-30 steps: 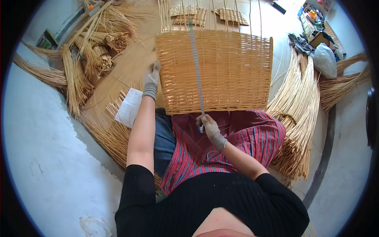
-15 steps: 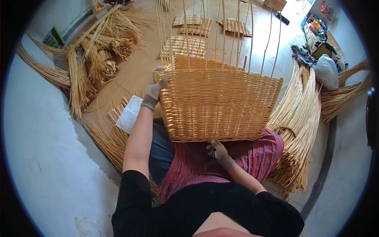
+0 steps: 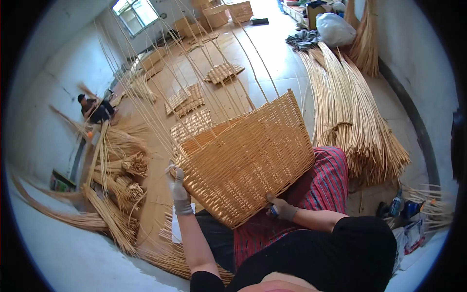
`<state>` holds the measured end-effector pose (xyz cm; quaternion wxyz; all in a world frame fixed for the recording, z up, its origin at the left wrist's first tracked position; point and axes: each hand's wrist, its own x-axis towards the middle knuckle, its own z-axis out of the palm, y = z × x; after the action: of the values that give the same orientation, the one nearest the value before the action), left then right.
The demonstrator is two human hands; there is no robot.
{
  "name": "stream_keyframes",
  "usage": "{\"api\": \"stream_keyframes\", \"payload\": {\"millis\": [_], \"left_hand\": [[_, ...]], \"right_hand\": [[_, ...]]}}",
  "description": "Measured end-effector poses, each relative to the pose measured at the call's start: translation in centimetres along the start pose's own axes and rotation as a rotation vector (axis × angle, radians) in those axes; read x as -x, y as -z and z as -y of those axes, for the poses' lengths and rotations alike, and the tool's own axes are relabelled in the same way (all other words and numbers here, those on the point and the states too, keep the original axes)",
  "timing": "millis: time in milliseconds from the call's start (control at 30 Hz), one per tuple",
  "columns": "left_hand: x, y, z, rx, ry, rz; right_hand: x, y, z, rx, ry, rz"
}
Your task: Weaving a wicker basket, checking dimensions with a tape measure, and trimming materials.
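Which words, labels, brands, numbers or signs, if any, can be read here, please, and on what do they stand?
No text can be read.
Woven basket: no lettering shows.
Small blue object in the right hand: too small to tell.
Cardboard boxes at the back: any print is too small and blurred.

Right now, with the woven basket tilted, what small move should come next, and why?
I'd probably use the left hand to ease the woven basket level: its lower edge slants down toward the view's left. That hand grips its left side, while the right hand, at the lower edge, also holds a small blue object.
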<state>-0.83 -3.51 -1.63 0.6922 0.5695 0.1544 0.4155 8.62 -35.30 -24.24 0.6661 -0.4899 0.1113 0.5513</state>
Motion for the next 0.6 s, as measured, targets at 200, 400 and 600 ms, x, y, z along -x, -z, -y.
{"api": "stream_keyframes", "payload": {"millis": [200, 400, 600], "left_hand": [[4.7, -6.6, -9.2, -0.164, -0.117, 0.035], [9.1, -18.2, -9.9, -0.780, -0.489, 0.076], [9.8, -22.0, -3.2, -0.495, -0.229, 0.389]], "right_hand": [[2.8, 1.0, -1.0, -0.049, 0.016, 0.192], [-2.2, 4.2, 2.0, -0.303, 0.062, 0.157], [-5.1, 10.8, 8.0, 0.395, 0.138, -0.147]]}}
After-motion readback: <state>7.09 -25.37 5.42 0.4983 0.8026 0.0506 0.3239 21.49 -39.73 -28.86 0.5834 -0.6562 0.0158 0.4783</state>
